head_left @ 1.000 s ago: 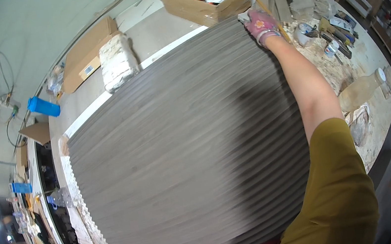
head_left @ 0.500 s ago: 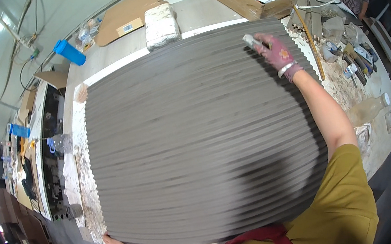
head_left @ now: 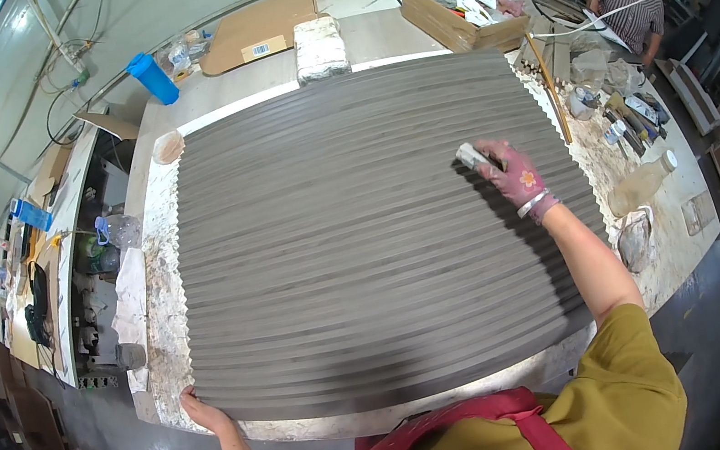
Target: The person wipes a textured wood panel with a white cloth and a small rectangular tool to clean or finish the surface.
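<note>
A large grey ribbed panel (head_left: 361, 234) with wavy side edges lies across the workbench. My right hand (head_left: 514, 176), in a pink glove with a flower mark, is closed around a small whitish block (head_left: 469, 155). It is over the right part of the panel, casting a shadow on the ribs; whether the block touches them I cannot tell. At the near left corner of the panel is my bare left hand (head_left: 205, 410), gripping the edge with its fingers partly hidden.
Behind the panel are a white wrapped bundle (head_left: 320, 49), a flat cardboard piece (head_left: 259, 32), a blue bottle (head_left: 153, 79) and an open carton (head_left: 466, 30) with rags. Along the right stand a wooden stick (head_left: 552, 97), tools and a cloudy bottle (head_left: 644, 183). A person (head_left: 628, 3) stands back right.
My right hand has moved nearer to me over the panel, still holding the whitish block. My left hand stays at the near left corner. The whole view has shifted a little.
</note>
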The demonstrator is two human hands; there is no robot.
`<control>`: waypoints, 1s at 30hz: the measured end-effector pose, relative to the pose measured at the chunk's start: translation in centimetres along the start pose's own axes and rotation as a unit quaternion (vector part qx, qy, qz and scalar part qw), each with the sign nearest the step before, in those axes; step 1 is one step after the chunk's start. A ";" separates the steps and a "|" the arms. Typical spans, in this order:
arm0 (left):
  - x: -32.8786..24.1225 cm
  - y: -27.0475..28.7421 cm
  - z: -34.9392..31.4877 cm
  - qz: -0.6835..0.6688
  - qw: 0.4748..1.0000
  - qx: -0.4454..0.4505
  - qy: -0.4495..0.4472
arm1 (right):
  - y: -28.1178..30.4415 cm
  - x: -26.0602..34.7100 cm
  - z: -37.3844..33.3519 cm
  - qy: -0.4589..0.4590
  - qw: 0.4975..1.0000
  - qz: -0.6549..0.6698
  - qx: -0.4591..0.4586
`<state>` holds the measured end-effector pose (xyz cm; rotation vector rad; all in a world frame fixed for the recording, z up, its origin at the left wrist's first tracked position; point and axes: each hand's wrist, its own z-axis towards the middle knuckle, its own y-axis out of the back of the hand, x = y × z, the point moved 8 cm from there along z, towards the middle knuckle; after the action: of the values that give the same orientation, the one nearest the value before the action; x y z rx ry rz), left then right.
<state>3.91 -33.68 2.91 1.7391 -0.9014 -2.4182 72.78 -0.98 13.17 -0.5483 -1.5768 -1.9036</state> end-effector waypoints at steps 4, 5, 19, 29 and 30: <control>-1.0 -0.3 -0.5 -0.063 0.998 0.025 0.016 | -3.0 5.2 -3.4 0.053 0.998 -0.021 -0.002; -1.3 -0.3 -0.6 -0.067 0.997 0.026 0.017 | -3.9 6.3 -4.0 0.049 0.999 -0.002 0.013; -2.2 -1.0 -0.4 -0.145 0.949 0.255 -0.115 | -21.1 25.3 0.3 0.057 0.995 -0.033 0.071; -1.7 -0.9 -0.2 0.030 0.925 0.287 -0.248 | -35.4 36.3 14.0 0.162 0.971 -0.171 0.049; -2.4 -1.0 -0.1 0.016 0.925 0.293 -0.241 | -36.6 35.7 15.7 0.165 0.970 -0.170 0.046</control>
<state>5.24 -32.09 4.53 1.1976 -1.8495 -2.7960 20.87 11.89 13.10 0.0872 -1.5972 -2.0244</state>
